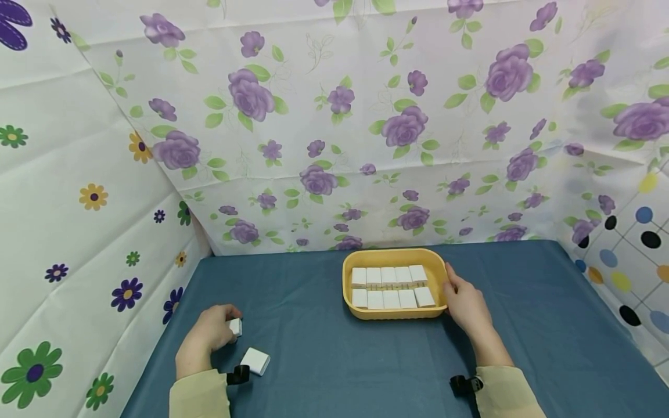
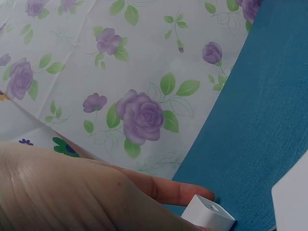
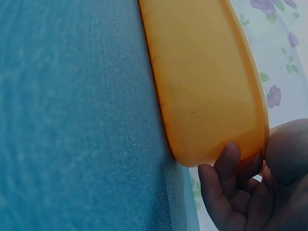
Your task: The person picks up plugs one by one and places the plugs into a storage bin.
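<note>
At the left of the table, my left hand [image 1: 205, 335] pinches a small white power adapter [image 1: 237, 327] between thumb and fingers. The left wrist view shows a little slot in the end of this adapter [image 2: 208, 215], with a finger along its far side. Nearer to me, beside the wrist, another white adapter [image 1: 256, 361] lies on the cloth. My right hand [image 1: 467, 302] grips the right end of a yellow plastic tray [image 1: 435, 268], thumb at the rim and fingers against the outer wall. Two rows of white adapters [image 1: 388, 275] lie inside it.
Dark blue cloth [image 1: 313, 366] covers the table. A flowered sheet [image 1: 324, 128] rises behind it, close past the tray's far side. Patterned sheets also stand along the left and right edges.
</note>
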The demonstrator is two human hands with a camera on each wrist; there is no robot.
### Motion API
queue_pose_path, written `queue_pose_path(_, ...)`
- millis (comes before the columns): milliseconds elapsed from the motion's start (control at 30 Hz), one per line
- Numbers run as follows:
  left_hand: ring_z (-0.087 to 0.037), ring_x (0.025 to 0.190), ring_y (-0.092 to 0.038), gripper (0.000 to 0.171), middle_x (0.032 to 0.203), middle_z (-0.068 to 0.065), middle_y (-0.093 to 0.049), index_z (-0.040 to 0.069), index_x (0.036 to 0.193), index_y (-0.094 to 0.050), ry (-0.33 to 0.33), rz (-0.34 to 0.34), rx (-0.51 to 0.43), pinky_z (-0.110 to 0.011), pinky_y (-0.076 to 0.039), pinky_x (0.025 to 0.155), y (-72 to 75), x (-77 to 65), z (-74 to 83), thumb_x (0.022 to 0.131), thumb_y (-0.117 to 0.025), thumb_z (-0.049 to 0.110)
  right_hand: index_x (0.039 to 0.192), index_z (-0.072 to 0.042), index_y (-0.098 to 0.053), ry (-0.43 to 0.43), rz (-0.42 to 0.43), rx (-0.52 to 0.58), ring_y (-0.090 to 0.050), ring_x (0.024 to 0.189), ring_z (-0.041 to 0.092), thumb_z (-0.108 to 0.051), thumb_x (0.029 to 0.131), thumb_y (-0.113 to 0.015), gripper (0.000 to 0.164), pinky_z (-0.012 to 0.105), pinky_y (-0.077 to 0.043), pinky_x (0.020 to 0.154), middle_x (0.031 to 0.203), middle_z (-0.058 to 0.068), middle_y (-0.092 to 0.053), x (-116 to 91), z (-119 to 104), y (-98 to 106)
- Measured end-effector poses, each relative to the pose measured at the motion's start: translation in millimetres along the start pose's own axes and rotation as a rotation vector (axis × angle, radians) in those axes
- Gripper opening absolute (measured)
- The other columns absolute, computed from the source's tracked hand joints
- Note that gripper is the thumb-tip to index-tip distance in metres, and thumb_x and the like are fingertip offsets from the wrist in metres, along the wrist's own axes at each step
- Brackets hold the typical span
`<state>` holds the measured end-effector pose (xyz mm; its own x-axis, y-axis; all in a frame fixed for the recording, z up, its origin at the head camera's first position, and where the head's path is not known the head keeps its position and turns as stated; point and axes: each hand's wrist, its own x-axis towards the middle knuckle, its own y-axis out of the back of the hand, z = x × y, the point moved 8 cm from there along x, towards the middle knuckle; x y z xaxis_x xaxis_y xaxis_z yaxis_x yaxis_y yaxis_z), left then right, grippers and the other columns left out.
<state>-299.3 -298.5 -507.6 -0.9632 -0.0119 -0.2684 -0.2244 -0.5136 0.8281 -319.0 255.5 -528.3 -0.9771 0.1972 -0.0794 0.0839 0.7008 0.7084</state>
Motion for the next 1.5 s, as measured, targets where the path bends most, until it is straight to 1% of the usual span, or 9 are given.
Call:
queue_pose_path(233,-0.028,0.087,-0.056,0.036,0.104,-0.014,-0.065,0.002,0.112,-0.069,-0.024,-0.001,0.019,-0.051,-0.05,0.079,0.5,0.6,1.1,0.078,-0.071,-0.011,0.158,-0.033,-0.02,-0.005,0.001,-0.008,-0.058,0.059,0.021,-0.037,0.107,-0.036,0.054,0.035,-0.047,0.056,0.139,0.022,-0.055,0,0,0)
queue_pose_path(567,-0.025,0.082,-0.056,0.033,0.099,-0.011,-0.065,0.001,0.11,-0.069,-0.045,0.009,0.025,-0.046,-0.05,0.075,1.4,0.1,2.2,0.078,-0.072,-0.009,0.159,-0.031,-0.021,-0.007,-0.001,-0.006,-0.058,0.059,0.021,-0.037,0.107,-0.036,0.055,0.035,-0.048,0.056,0.14,0.022,-0.054,0,0,0)
queue_pose_path(800,-0.026,0.086,-0.057,0.033,0.104,-0.014,-0.066,0.0,0.114,-0.068,-0.035,0.01,0.048,-0.05,-0.049,0.08,1.9,0.7,0.9,0.081,-0.073,-0.005,0.159,-0.032,-0.02,-0.004,-0.001,-0.013,-0.058,0.058,0.021,-0.038,0.107,-0.035,0.055,0.035,-0.047,0.056,0.137,0.023,-0.056,0,0,0)
queue_pose_path(967,-0.027,0.088,-0.056,0.033,0.107,-0.016,-0.065,0.0,0.116,-0.068,-0.031,0.008,0.067,-0.051,-0.048,0.081,2.8,-0.5,2.2,0.083,-0.072,-0.002,0.159,-0.032,-0.02,0.002,-0.004,-0.014,-0.057,0.058,0.02,-0.039,0.107,-0.035,0.055,0.035,-0.046,0.055,0.134,0.023,-0.058,0,0,-1)
queue_pose_path(1033,-0.028,0.09,-0.057,0.033,0.109,-0.017,-0.065,0.0,0.117,-0.067,-0.028,0.005,0.073,-0.053,-0.048,0.083,2.8,-0.2,2.1,0.084,-0.072,-0.001,0.159,-0.032,-0.02,0.002,-0.003,-0.013,-0.057,0.058,0.02,-0.038,0.107,-0.035,0.055,0.035,-0.046,0.055,0.131,0.022,-0.06,-1,0,0)
queue_pose_path(1133,-0.03,0.096,-0.057,0.034,0.113,-0.019,-0.064,0.0,0.119,-0.067,-0.027,0.005,0.082,-0.055,-0.047,0.086,3.1,0.7,2.2,0.085,-0.072,0.001,0.159,-0.032,-0.021,0.001,0.0,-0.013,-0.058,0.058,0.02,-0.037,0.107,-0.035,0.054,0.035,-0.046,0.055,0.131,0.022,-0.06,-1,-1,0)
queue_pose_path(1200,-0.032,0.098,-0.057,0.035,0.115,-0.02,-0.063,0.0,0.12,-0.067,-0.035,0.01,0.084,-0.056,-0.046,0.088,4.0,1.2,2.8,0.086,-0.073,0.003,0.159,-0.032,-0.021,-0.001,0.0,-0.013,-0.058,0.058,0.02,-0.037,0.107,-0.036,0.055,0.035,-0.047,0.056,0.132,0.021,-0.06,-1,-1,-1)
queue_pose_path(1267,-0.032,0.099,-0.057,0.035,0.116,-0.021,-0.063,0.0,0.121,-0.066,-0.049,0.024,0.084,-0.057,-0.045,0.089,5.7,0.7,4.6,0.087,-0.072,0.005,0.159,-0.032,-0.021,-0.001,-0.001,-0.013,-0.058,0.059,0.02,-0.037,0.107,-0.036,0.055,0.035,-0.047,0.056,0.136,0.022,-0.057,-1,-1,-1)
queue_pose_path(1500,-0.033,0.102,-0.057,0.037,0.117,-0.021,-0.062,-0.001,0.124,-0.064,-0.122,0.077,0.082,-0.057,-0.045,0.09,10.9,-2.3,14.1,0.09,-0.071,0.011,0.159,-0.029,-0.022,0.002,0.001,-0.014,-0.058,0.059,0.02,-0.038,0.107,-0.036,0.055,0.034,-0.047,0.056,0.135,0.022,-0.057,-1,-2,0)
